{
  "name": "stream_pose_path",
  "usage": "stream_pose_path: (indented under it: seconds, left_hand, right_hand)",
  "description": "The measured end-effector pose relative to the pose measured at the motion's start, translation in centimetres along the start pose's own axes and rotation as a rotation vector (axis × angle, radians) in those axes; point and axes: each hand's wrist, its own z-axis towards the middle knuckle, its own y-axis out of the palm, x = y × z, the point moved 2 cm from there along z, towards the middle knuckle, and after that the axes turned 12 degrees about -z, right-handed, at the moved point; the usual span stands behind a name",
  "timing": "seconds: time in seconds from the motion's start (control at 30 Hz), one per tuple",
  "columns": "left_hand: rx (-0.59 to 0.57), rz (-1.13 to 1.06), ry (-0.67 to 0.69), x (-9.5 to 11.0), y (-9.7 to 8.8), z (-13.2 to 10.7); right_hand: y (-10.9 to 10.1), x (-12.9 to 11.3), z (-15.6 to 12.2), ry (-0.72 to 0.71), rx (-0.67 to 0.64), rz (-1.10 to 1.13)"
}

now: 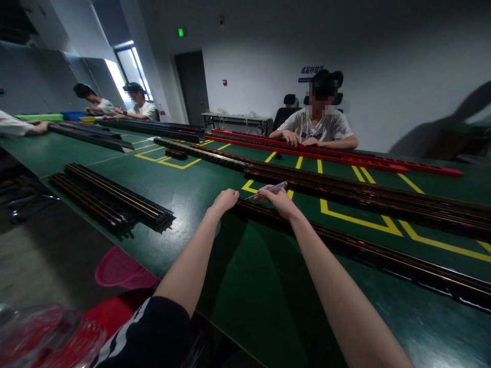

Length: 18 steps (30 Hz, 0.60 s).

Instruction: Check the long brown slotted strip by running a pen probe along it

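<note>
My right hand [282,202] is closed around a small screwdriver [276,187] with a clear purplish handle. Its thin shaft slants down to the left, toward the near end of a long dark brown rail [360,245]. Curled at that same rail end is my left hand [229,199], its fingers pinching the rail; the exact contact is hidden. The rail lies on the green table and runs off to the right. Just beyond it, a bundle of similar glossy dark rails [345,189] lies roughly parallel.
Black rails with gold strips [118,194] lie at left on the green table [199,245], which has yellow tape lines. Red rails [345,153] lie before a person [326,125] opposite. Other people work at far left. A pink basket [120,268] stands below the edge.
</note>
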Motion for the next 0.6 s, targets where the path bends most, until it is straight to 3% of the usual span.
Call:
stream_pose_path:
  seconds: [0.6]
  left_hand:
    - [0.017,0.028,0.024,-0.16,0.33,0.24]
  right_hand:
    - [-0.21,-0.49,-0.42,-0.029,0.010,-0.006]
